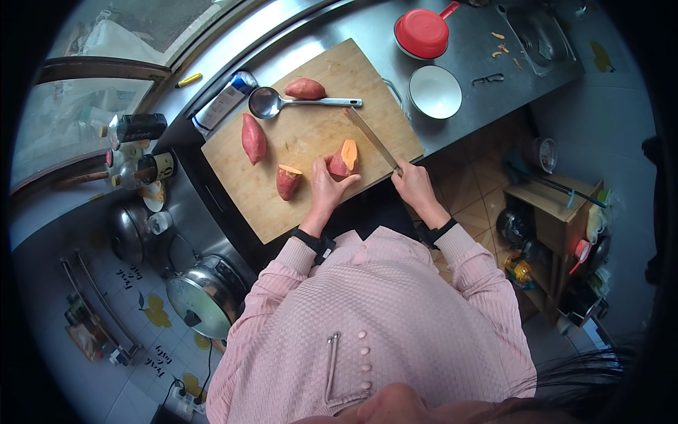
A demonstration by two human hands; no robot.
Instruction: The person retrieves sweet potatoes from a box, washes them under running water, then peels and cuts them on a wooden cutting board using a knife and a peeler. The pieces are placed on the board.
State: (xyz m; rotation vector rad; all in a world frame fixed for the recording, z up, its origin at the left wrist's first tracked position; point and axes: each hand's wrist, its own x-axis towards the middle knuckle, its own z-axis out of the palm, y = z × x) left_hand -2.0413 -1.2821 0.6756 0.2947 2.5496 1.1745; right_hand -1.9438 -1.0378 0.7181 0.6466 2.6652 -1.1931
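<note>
My left hand (328,185) grips a cut sweet potato piece (343,159), its orange face turned up, near the front edge of a wooden cutting board (323,127). In my right hand (413,183) is the handle of a kitchen knife (377,140). The blade slants over the board, to the right of the piece and apart from it; a small scrap clings near its tip. Left of my left hand stands another cut sweet potato half (288,183). Two whole sweet potatoes, one at the left (253,139) and one at the back (305,89), lie beside a metal ladle (267,103).
Right of the board are a white bowl (435,92), a red strainer (422,33) over another bowl, a peeler (488,79) and orange peelings (498,36) by the sink (540,40). Bottles (140,127) and an electric pot (204,302) stand at left. A package (225,102) borders the board.
</note>
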